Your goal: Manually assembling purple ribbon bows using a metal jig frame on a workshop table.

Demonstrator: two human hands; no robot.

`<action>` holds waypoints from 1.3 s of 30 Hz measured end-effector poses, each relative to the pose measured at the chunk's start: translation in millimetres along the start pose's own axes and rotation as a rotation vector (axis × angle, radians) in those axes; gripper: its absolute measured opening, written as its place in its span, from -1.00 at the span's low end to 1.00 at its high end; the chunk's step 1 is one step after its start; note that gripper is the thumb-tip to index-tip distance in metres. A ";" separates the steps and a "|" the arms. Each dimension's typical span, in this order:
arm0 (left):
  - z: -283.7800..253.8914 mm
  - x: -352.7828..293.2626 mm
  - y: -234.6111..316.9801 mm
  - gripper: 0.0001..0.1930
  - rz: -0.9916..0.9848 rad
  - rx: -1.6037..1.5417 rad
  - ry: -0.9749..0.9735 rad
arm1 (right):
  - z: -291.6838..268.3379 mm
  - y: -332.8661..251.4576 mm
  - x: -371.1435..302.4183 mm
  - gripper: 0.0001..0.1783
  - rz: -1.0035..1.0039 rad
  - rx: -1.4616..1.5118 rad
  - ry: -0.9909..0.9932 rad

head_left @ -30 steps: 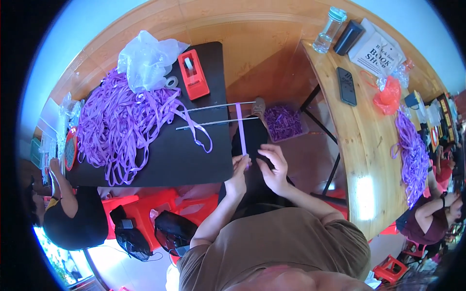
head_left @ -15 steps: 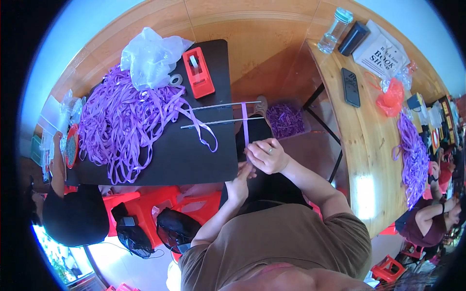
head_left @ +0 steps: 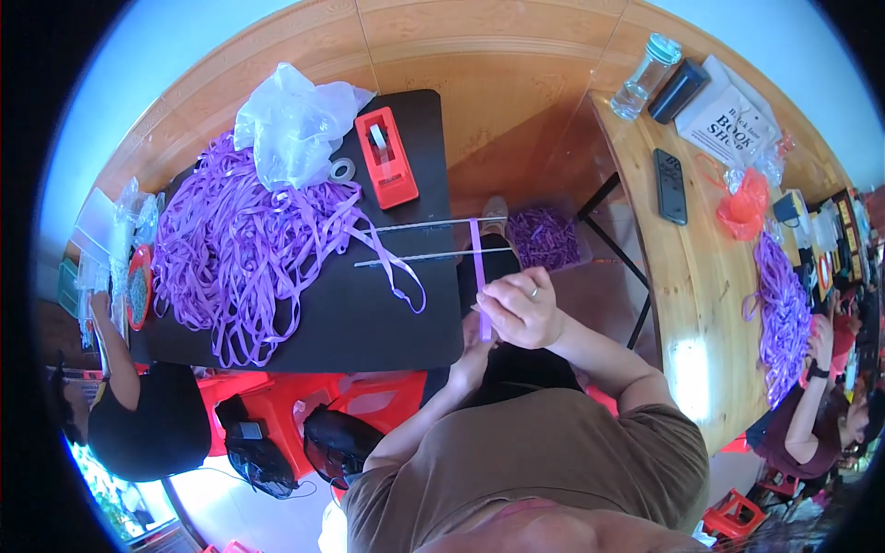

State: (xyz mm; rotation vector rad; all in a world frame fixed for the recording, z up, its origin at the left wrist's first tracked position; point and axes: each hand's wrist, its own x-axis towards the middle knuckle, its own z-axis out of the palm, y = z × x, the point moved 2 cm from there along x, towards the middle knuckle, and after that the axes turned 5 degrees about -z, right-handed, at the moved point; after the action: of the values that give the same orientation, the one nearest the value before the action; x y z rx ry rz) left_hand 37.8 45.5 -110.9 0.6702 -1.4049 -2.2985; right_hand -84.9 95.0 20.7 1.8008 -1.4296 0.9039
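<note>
A narrow purple ribbon [head_left: 478, 267] runs down across two thin metal rods [head_left: 415, 258] that stick out past the right edge of the black table. My right hand [head_left: 523, 311] is closed, pinching this ribbon below the rods; its short lower end hangs beneath the fingers. Close under it, my left hand [head_left: 471, 359] has its fingers curled behind the ribbon's lower end. The ribbon and right hand partly hide them, and what they hold cannot be made out. To the left, a large tangled heap of purple ribbon [head_left: 249, 240] trails one loose strand toward the rods.
The black table [head_left: 387, 323] also bears a red tape dispenser [head_left: 387, 161], a tape roll [head_left: 342, 170] and a plastic bag [head_left: 290, 124]. A bin of purple pieces [head_left: 546, 240] stands below. Right, a wooden table [head_left: 682, 304] holds a phone [head_left: 670, 187] and bottle [head_left: 641, 83]. Other people sit at both sides.
The whole view has shifted slightly, with the tables lower in the picture. My right hand has turned on the ribbon, whose lower end now shows beneath it. My left hand remains close below.
</note>
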 end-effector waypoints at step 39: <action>40.3 131.6 25.6 -0.66 0.260 -0.311 0.319 | 116.6 153.3 -27.9 -0.95 1.437 1.228 -0.166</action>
State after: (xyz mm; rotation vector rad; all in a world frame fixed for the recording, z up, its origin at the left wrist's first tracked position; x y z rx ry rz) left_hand -91.6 -6.6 -99.2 0.6743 -0.9066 -2.0354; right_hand -226.1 -15.8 -54.5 1.1619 -2.5817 2.8424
